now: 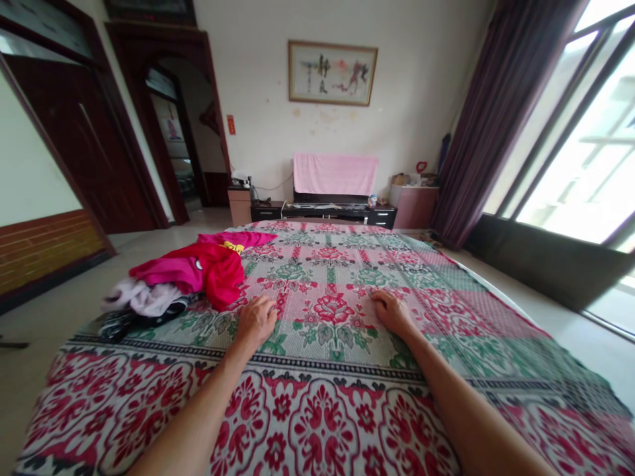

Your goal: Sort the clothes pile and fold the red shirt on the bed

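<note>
A flower-patterned cloth (327, 410) in red, green and white covers the broad surface in front of me. My left hand (258, 320) rests on it with fingers loosely bent and nothing in them. Farther right, my right hand (393, 311) also lies on the cloth, its fingers slightly apart and no object held. Beside my left hand is a heap of clothes: a red garment (225, 274), a bright pink one (173, 272), a pale pink one (143, 299) and a black-and-white one (124, 322). A yellow patch with lettering shows on the heap.
Beyond the cloth stands a low black cabinet (268, 213), with a pink cloth (335, 173) draped over something there. A framed picture (332, 73) hangs on the wall. Dark purple curtains (491, 112) and windows line the right; a dark red door (79, 139) is at left.
</note>
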Available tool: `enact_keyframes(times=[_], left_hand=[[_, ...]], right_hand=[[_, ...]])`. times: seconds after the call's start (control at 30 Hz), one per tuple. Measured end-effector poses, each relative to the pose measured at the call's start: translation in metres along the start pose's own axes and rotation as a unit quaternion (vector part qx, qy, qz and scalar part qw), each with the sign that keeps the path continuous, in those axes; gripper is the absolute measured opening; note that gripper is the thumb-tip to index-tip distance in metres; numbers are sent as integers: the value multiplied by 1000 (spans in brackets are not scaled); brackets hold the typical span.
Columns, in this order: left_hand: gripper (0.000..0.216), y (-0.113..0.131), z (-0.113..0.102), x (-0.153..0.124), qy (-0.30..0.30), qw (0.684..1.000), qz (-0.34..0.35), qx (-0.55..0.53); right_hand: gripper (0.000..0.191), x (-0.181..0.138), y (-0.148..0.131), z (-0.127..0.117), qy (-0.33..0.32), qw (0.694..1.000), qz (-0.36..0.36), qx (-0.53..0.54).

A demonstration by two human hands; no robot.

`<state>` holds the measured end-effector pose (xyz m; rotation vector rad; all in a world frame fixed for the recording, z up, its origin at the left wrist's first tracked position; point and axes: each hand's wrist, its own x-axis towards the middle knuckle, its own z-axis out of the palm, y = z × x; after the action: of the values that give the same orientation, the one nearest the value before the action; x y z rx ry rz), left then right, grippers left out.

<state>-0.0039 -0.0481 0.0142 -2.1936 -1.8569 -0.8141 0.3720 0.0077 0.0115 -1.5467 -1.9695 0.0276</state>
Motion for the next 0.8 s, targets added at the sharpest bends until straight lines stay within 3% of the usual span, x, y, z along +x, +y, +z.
enact_keyframes(times=[0.8], left_hand=[[31,5,0,2,-9,999,-16,42]], right_hand=[[28,5,4,2,-2,1000,23,3]])
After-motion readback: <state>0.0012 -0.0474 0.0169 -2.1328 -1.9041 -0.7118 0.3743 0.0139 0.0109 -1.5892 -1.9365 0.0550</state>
